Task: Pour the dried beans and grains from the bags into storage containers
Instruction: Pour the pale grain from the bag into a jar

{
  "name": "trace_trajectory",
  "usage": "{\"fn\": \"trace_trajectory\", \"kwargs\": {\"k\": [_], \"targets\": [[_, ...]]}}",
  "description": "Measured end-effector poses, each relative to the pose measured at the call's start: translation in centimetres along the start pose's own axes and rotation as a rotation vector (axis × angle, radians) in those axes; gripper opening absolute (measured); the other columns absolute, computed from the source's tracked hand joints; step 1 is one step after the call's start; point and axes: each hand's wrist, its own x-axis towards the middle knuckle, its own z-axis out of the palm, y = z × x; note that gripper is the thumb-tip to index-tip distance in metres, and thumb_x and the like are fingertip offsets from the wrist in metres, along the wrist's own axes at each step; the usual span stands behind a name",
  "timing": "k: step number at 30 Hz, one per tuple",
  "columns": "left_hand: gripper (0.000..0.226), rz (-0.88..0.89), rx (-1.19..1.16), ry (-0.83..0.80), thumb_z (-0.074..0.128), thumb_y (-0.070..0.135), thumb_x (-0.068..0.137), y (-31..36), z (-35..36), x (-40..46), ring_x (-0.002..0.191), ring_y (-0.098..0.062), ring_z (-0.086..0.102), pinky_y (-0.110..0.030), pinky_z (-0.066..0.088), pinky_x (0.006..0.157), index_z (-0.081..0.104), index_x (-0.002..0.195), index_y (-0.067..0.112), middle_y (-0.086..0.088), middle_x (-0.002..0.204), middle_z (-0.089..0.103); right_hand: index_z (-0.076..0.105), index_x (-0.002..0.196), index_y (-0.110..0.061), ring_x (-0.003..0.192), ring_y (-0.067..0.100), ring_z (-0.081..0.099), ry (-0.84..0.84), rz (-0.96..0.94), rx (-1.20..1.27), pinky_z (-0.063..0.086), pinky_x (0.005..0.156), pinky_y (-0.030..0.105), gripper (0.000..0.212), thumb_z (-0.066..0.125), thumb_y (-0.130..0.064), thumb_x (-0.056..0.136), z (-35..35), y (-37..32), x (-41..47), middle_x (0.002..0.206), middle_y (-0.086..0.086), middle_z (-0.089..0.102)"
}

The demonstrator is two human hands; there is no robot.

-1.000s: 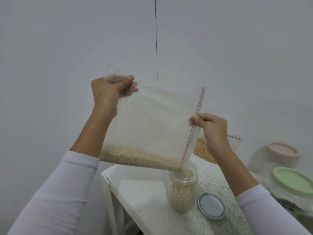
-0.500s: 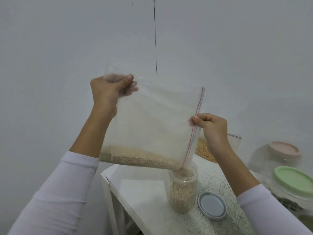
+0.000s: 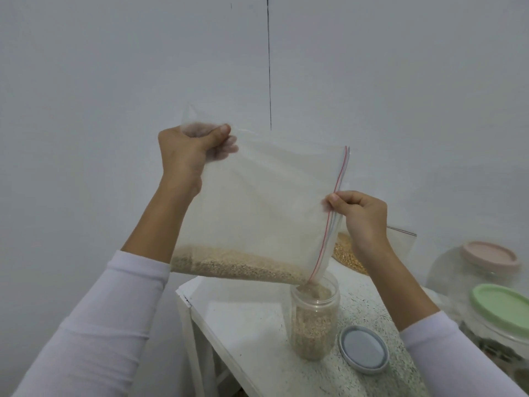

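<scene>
A clear zip bag (image 3: pixel 266 207) with a red seal strip hangs tilted over the table. My left hand (image 3: pixel 189 156) grips its upper left corner. At the seal edge, my right hand (image 3: pixel 360 216) pinches the bag. Pale grain (image 3: pixel 234 265) lies along the bag's lower edge and runs from the low right corner into a clear open jar (image 3: pixel 315 325), which stands roughly half full on the table.
The jar's grey lid (image 3: pixel 363 349) lies right of the jar on the white table (image 3: pixel 243 319). Another bag with yellow grain (image 3: pixel 347 255) sits behind my right wrist. Two large clear jars, one with a pink lid (image 3: pixel 489 256) and one with a green lid (image 3: pixel 503 308), stand at right.
The bag's left side has risen slightly and grain has slid toward the low corner into the jar. Both hands keep the same hold.
</scene>
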Motion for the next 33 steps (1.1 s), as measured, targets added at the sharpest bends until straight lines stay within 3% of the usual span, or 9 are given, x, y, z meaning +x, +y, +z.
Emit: {"fn": "trace_trajectory", "kwargs": {"k": [14,21,33], "targets": [[0.007,-0.016,0.015,0.000,0.072,0.004,0.080,-0.2,0.4,-0.2,0.054,-0.018,0.068,-0.023,0.054,0.056,0.067,0.075,0.002,-0.002,0.056,0.068,0.069,0.073,-0.004,0.056,-0.002,0.061,0.001,0.005,-0.001,0.040,0.059,-0.001,0.014,0.064,0.002,0.084,-0.4,-0.3,0.1,0.066,0.004,0.067],[0.007,-0.006,0.006,-0.019,0.072,0.003,0.080,0.2,1.0,-0.2,0.054,-0.017,0.068,-0.023,0.055,0.056,0.066,0.076,0.001,-0.003,0.056,0.069,0.069,0.068,-0.010,0.060,0.002,0.063,0.034,0.022,0.030,0.040,0.060,-0.002,0.018,0.066,0.000,0.083,-0.8,-0.3,0.4,0.056,-0.005,0.067],[0.009,0.018,0.023,-0.033,0.074,0.003,0.077,1.0,1.4,0.2,0.054,-0.018,0.069,-0.023,0.055,0.054,0.067,0.078,-0.002,-0.004,0.056,0.068,0.069,0.076,-0.002,0.060,-0.002,0.063,0.007,0.038,0.071,0.044,0.063,0.002,0.009,0.065,0.001,0.084,-0.6,0.2,0.2,0.056,-0.006,0.067]]}}
